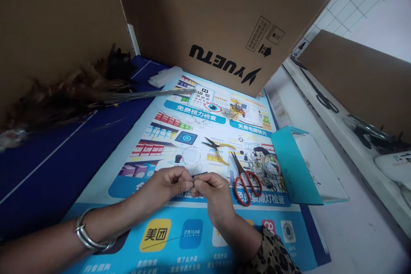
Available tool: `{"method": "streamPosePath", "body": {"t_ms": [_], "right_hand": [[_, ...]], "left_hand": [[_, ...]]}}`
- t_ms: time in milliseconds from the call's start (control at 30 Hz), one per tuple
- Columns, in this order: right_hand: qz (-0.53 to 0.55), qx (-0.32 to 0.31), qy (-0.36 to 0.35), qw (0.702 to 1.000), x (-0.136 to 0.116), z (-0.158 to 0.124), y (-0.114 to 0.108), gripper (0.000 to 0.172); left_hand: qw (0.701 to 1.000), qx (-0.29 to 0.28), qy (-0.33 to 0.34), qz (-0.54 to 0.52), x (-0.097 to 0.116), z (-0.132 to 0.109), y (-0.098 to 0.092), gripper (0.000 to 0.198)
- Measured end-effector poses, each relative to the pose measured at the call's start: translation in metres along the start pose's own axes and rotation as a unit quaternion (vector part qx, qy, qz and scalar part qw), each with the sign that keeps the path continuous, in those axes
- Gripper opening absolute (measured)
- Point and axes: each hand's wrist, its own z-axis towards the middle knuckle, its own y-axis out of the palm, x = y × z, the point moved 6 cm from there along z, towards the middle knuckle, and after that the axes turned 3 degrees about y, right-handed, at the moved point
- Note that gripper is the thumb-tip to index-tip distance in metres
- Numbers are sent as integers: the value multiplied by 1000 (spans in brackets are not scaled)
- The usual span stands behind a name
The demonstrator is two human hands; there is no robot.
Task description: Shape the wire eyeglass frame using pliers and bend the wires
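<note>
My left hand [171,182] and my right hand [213,192] meet fingertip to fingertip over the printed sheet [128,199]. Both are closed in a pinch. Whatever lies between the fingertips is too small and too covered to name. Just beyond them, thin wire loops [199,154] seem to lie on the sheet. Yellow-handled pliers [220,150] rest past my right hand with their jaws apart. To its right are red-handled scissors [247,184], beside a tangle of small wire pieces and rings [265,169].
An open teal box [298,171] stands at the right. A big cardboard carton [218,17] closes off the back. Brown feathers [64,90] and a bundle of long thin wires [144,94] lie at the left. More small wire pieces [233,111] sit near the carton.
</note>
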Motion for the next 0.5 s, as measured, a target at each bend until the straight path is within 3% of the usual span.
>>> {"method": "streamPosePath", "body": {"t_ms": [500], "right_hand": [[10,14,0,1000,1,0,1,20]], "left_hand": [[999,20,20,37,2,-3,3,28]]}}
